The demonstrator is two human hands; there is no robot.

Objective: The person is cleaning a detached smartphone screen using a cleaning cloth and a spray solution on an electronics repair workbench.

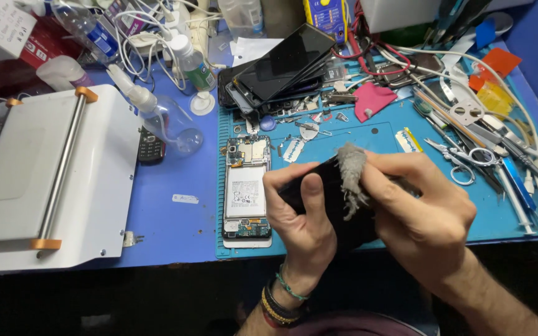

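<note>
- Over by the bench's left edge, the white flat machine with its steel bar is sitting untouched, well apart from your hands.
- Near the mat's left edge, the opened phone body is lying face down with its battery exposed, so reassembly looks not yet done.
- Your left hand is clamping the dark panel by its edge, thumb across the face, above the bench's front edge.
- Your right hand is pinching a grey wad of cloth against that panel; wiping seems to be under way.
- The panel is looking black, glossy and flat; I cannot tell how clean it is.
</note>
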